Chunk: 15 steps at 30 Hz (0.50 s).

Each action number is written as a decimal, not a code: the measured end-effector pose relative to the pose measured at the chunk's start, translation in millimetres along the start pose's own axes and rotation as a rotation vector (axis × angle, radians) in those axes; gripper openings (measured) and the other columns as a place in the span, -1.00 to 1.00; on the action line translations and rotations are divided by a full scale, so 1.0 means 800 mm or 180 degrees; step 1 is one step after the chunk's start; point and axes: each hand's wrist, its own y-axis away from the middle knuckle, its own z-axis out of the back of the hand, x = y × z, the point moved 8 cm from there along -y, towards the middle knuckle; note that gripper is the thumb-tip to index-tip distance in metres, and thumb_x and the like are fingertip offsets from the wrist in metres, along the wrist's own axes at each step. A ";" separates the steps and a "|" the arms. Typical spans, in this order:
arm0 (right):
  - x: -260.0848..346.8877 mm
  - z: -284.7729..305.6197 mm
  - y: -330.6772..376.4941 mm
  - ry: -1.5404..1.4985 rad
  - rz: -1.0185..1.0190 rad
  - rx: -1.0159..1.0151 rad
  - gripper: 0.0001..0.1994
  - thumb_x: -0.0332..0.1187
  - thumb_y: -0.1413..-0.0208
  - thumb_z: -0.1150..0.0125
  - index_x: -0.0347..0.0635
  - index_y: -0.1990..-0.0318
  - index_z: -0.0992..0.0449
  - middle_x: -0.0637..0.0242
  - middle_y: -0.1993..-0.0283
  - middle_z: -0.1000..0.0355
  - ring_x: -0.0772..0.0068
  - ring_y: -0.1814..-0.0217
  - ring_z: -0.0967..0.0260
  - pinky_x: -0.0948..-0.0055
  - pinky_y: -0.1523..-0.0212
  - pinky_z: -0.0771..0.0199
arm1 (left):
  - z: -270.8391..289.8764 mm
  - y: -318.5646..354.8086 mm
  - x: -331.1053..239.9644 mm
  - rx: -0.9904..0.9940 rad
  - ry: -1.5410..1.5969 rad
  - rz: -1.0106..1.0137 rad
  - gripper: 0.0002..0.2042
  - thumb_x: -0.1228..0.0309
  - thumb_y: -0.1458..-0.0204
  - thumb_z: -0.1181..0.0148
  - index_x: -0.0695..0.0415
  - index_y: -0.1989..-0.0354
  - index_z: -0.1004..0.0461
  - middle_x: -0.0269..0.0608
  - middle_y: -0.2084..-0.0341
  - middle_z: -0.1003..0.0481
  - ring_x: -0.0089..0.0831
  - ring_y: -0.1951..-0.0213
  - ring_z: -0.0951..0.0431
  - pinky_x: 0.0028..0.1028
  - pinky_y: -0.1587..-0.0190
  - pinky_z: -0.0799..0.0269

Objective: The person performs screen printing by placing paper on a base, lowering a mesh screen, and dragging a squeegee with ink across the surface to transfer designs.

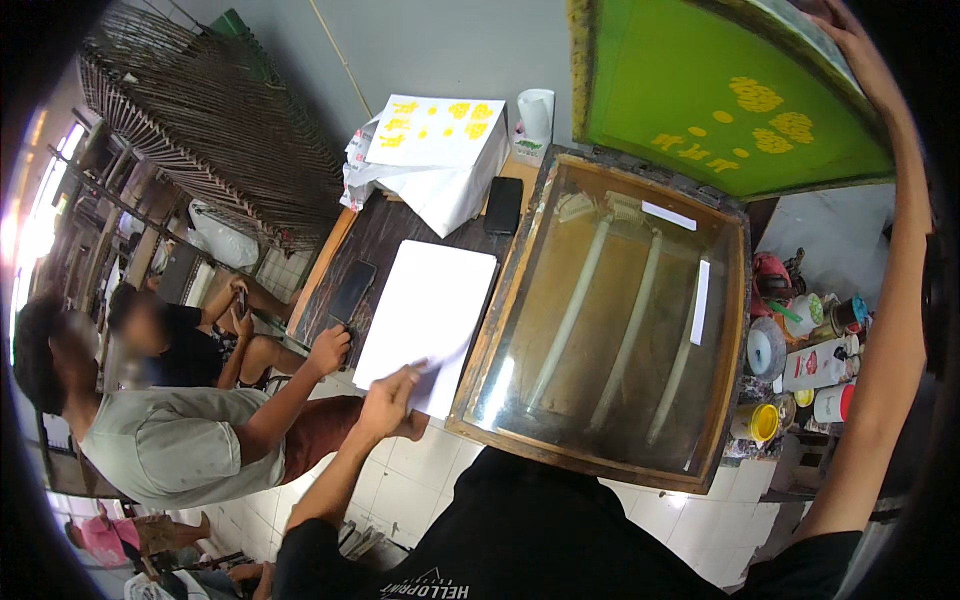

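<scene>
My left hand point(392, 398) is at the near edge of a stack of white paper point(425, 300), its fingers closed on the edge of a sheet. At the upper right my right hand point(858, 50) grips the outer edge of a raised screen printing frame point(640, 90). The frame's green mesh carries yellow designs and stands tilted up at the far side of a wooden light box point(600, 445). Tubes show through the box's glass top. Two white paper strips point(669, 215) lie on the glass along its right part.
Beyond the stack sits a white bundle topped by a yellow-printed sheet point(437, 132). Two dark phones point(503, 205) rest on the table. Paint pots point(755, 422) crowd the right side. A person in a grey shirt point(180, 440) reaches toward the table's left edge; another sits behind.
</scene>
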 end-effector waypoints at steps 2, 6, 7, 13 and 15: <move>0.005 0.006 0.001 0.0023 -0.0004 0.0043 -0.65 -0.33 -0.13 -0.34 -0.47 0.05 -0.60 0.01 0.20 -0.62 0.24 0.15 -0.47 0.28 -0.01 -0.46 | 0.007 0.012 -0.053 -0.0392 0.0555 -0.0286 -0.65 0.27 -0.39 -0.03 0.18 -0.21 -0.53 -0.04 -0.08 -0.62 -0.30 -0.17 -0.59 -0.33 -0.23 -0.44; 0.018 0.007 -0.001 -0.0063 -0.0010 0.0104 -0.63 -0.32 -0.09 -0.36 -0.49 0.06 -0.61 -0.04 0.19 -0.62 0.22 0.15 -0.50 0.25 -0.03 -0.46 | -0.080 0.039 -0.168 0.0169 0.0142 -0.1782 -0.65 0.26 -0.39 -0.05 0.15 -0.21 -0.54 -0.03 -0.28 -0.46 -0.19 -0.40 -0.35 -0.08 -0.49 -0.05; 0.015 0.006 0.001 -0.0074 -0.0151 0.0087 -0.62 -0.32 -0.08 -0.39 -0.50 0.06 -0.61 -0.06 0.14 -0.63 0.16 0.11 -0.54 0.23 -0.06 -0.47 | -0.115 0.037 -0.181 0.0418 0.0253 -0.1755 -0.65 0.25 -0.40 -0.03 0.13 -0.21 -0.54 -0.04 -0.32 -0.41 -0.18 -0.45 -0.27 -0.04 -0.52 0.07; 0.009 0.007 0.013 0.0196 -0.0259 0.0101 -0.60 -0.18 -0.16 -0.33 -0.42 0.09 -0.53 -0.03 0.10 -0.54 0.10 0.05 -0.42 0.20 -0.05 -0.41 | -0.236 0.061 -0.225 0.0743 -0.0188 -0.1982 -0.60 0.19 -0.38 -0.03 0.12 -0.26 -0.50 0.01 -0.30 -0.43 -0.10 -0.41 -0.30 -0.02 -0.49 -0.01; 0.014 0.006 0.014 0.0227 -0.0003 0.0154 -0.60 -0.18 -0.16 -0.34 -0.42 0.09 -0.54 -0.04 0.12 -0.57 0.09 0.07 -0.45 0.20 -0.04 -0.43 | -0.233 0.038 -0.229 0.0633 0.0053 -0.1760 -0.58 0.19 -0.33 -0.11 0.12 -0.27 -0.48 0.01 -0.23 -0.49 -0.07 -0.28 -0.44 -0.04 -0.39 -0.19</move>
